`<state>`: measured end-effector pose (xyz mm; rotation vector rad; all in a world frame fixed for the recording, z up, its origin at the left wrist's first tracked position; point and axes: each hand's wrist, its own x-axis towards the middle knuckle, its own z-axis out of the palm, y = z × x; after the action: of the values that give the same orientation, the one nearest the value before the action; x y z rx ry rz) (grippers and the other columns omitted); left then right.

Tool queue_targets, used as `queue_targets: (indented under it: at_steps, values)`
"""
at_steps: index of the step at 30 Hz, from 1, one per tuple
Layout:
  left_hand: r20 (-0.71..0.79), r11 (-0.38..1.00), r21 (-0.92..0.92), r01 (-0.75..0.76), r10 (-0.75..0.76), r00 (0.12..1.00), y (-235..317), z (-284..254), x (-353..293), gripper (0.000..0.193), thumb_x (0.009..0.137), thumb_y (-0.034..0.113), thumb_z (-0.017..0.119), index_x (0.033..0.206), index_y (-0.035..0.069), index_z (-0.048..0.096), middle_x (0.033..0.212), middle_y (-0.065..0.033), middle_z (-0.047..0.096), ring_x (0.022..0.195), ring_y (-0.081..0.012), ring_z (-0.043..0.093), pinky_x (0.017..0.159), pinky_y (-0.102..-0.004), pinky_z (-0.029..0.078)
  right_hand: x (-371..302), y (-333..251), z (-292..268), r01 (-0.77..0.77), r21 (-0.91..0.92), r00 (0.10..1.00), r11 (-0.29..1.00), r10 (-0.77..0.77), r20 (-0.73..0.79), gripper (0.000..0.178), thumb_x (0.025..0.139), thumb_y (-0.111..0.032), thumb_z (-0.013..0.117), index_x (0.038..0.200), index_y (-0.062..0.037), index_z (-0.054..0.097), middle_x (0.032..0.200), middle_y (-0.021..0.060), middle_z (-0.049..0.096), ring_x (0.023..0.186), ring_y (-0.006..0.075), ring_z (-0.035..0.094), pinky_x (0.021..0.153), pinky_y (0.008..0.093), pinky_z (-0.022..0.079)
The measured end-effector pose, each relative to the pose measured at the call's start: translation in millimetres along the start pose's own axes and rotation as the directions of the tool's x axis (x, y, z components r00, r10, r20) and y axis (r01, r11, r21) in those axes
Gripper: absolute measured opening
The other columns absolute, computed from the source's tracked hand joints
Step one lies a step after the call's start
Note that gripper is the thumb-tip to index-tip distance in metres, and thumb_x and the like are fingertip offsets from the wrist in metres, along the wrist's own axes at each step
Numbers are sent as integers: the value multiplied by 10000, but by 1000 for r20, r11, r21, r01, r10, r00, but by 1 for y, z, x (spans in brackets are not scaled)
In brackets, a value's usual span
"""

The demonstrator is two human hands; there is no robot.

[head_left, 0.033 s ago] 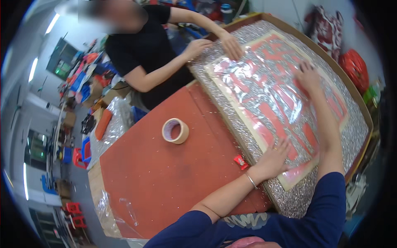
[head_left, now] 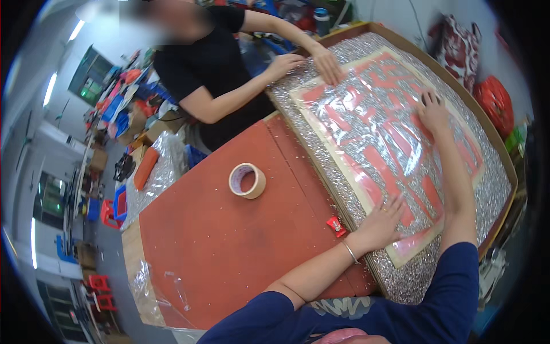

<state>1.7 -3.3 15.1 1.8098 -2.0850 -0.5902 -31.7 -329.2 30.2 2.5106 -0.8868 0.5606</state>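
Observation:
A clear sheet with pink-red cut-out shapes and a pale border (head_left: 375, 157) lies over silvery glitter-like grains (head_left: 492, 189) in a shallow tray. My left hand (head_left: 385, 223) rests on the sheet's near left edge, fingers spread and flat, with a ring and a bracelet on. Toward the far right part of the sheet, my right hand (head_left: 433, 114) presses down with curled fingers. Something small and dark (head_left: 431, 98) shows at those fingertips; its kind is unclear. Across the tray, a co-worker's hand (head_left: 327, 64) touches the sheet's far left corner, and their other hand (head_left: 285, 66) is at the tray's edge.
A roll of tan tape (head_left: 247, 180) stands on the reddish-brown table (head_left: 217, 252) to the left. By the tray lies a small red wrapped packet (head_left: 336, 226). The tray's raised brown rim (head_left: 481, 106) borders the far right. Beyond it hangs a red plastic bag (head_left: 494, 106).
The whole view has shifted slightly. Both my hands and the co-worker's hands keep nearly the same places on the sheet and tray.

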Motion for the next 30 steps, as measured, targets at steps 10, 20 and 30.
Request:
queue_targets:
  at_steps: [10,20,30]
  values:
    - [-30,998,24,-54,55,998,-4,21,3,730,877,358,538,1410,-37,233,1489,-221,200,1395,-338,173,1131,-463,142,-117,61,-47,-249,206,947,946,193,257,539,852,-235,545,1304,33,423,1382,189,408,1268,356,377,1070,465,269]
    - [-47,999,-51,1,-3,999,2,17,6,831,803,276,661,1409,-57,201,1483,-229,206,1379,-346,211,1125,-439,189,-200,-9,-107,178,399,953,900,-259,159,689,752,-221,624,1330,69,386,1398,250,363,1290,403,339,1076,499,235]
    - [-95,987,12,157,-156,983,-57,-26,31,699,864,147,565,1395,-89,177,1409,-304,299,1352,-420,226,1109,-481,192,-225,-38,-140,310,455,911,835,-398,110,497,741,-236,609,1185,-26,534,1282,169,475,1232,345,401,1021,540,305]
